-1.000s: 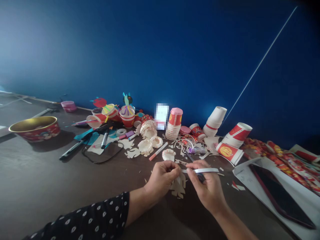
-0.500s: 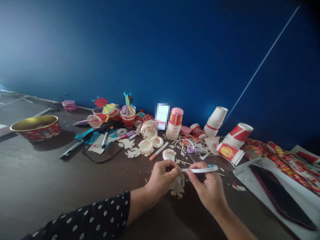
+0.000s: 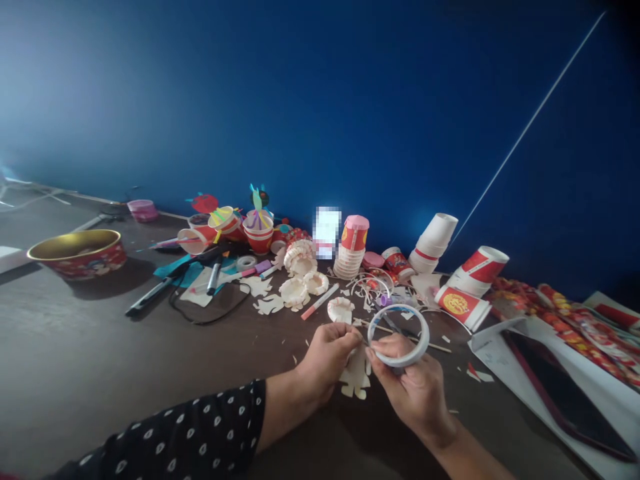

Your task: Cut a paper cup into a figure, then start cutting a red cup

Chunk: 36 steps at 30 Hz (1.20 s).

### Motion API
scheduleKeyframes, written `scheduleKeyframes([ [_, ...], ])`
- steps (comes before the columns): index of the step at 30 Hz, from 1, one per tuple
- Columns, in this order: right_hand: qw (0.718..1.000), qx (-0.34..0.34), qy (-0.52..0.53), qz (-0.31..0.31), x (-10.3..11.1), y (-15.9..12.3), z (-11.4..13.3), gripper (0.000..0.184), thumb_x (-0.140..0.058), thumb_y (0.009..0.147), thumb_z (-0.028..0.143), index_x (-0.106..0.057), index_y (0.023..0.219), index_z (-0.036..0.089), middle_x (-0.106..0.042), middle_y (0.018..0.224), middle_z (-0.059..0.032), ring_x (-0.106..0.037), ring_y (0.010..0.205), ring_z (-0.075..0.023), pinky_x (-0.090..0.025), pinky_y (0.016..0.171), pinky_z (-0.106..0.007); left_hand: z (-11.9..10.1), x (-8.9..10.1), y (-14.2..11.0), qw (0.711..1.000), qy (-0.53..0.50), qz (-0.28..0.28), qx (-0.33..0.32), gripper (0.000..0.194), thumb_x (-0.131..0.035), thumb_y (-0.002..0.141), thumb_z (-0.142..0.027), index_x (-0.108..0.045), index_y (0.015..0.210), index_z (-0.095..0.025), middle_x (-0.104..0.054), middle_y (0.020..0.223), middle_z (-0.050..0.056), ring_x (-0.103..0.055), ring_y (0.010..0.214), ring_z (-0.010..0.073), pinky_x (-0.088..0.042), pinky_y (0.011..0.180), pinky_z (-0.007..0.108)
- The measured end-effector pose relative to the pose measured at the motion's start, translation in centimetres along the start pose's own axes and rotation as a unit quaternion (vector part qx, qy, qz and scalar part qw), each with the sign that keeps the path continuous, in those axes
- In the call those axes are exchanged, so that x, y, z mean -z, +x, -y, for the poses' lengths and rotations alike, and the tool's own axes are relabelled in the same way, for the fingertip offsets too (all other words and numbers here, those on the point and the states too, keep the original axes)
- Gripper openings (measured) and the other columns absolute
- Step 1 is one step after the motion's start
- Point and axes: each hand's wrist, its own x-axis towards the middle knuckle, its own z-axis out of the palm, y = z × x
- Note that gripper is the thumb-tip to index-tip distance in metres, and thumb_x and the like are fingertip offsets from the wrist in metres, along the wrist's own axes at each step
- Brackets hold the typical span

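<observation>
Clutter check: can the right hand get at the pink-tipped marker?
Probably, not directly: the right hand holds a paper ring, and the left hand and a ruffled paper piece lie between it and the marker.

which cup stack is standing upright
The stack with the pink top, red above and white below, stands upright; the white stack to its right leans over.

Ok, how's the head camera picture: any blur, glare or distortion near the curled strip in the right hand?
Head view: the curled white paper strip and right hand look fairly sharp; pale haze washes the blue wall's left side; a pixelated patch sits beside the cup stack.
</observation>
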Motion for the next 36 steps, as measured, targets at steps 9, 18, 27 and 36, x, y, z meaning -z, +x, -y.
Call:
scheduleKeyframes([
  [9, 0.999, 0.049, -0.024, -0.004, -0.2, -0.2, -0.6, 0.017, -0.058, 0.077, 0.01, -0.057, 0.088, 0.023, -0.067, 0.075, -0.0032, -0.064, 0.07, -0.0192, -0.053, 0.067, -0.033, -0.1, -0.2, 0.0, 0.997, -0.061, 0.005, 0.039, 0.017, -0.062, 0.056, -0.025, -0.05, 0.054, -0.014, -0.044, 0.042, -0.004, -0.039, 0.037, 0.0065, -0.029, 0.041, 0.021],
  [18, 0.994, 0.106, -0.018, 0.014, 0.2, -0.2, 0.1, 0.029, -0.062, 0.072, 0.004, -0.057, 0.096, 0.022, -0.066, 0.073, -0.0032, -0.063, 0.07, -0.0195, -0.053, 0.065, -0.033, -0.5, 0.2, 0.4, 0.998, -0.03, 0.001, 0.064, 0.013, -0.055, 0.057, -0.016, -0.047, 0.048, -0.014, -0.043, 0.039, -0.003, -0.039, 0.035, 0.0075, -0.027, 0.038, 0.021],
  [27, 0.973, -0.203, 0.037, -0.099, 1.1, 0.2, -1.9, 0.012, -0.057, 0.079, 0.03, -0.06, 0.081, 0.018, -0.064, 0.072, -0.0045, -0.06, 0.062, -0.0186, -0.05, 0.056, -0.029, 0.2, 0.6, 0.7, 0.998, -0.005, 0.066, 0.021, 0.026, -0.068, 0.06, -0.034, -0.056, 0.06, -0.011, -0.052, 0.05, 0.0, -0.044, 0.044, 0.0072, -0.034, 0.046, 0.021],
  [36, 0.935, -0.315, 0.153, -0.053, 0.7, 0.4, -2.8, 0.025, -0.058, 0.076, 0.042, -0.058, 0.077, 0.017, -0.05, 0.053, 0.0031, -0.046, 0.047, -0.0126, -0.038, 0.044, -0.023, 0.1, 0.7, 0.6, 0.998, 0.017, 0.058, 0.015, 0.025, -0.07, 0.06, -0.032, -0.056, 0.066, -0.012, -0.052, 0.054, -0.002, -0.044, 0.047, 0.0063, -0.032, 0.048, 0.02],
])
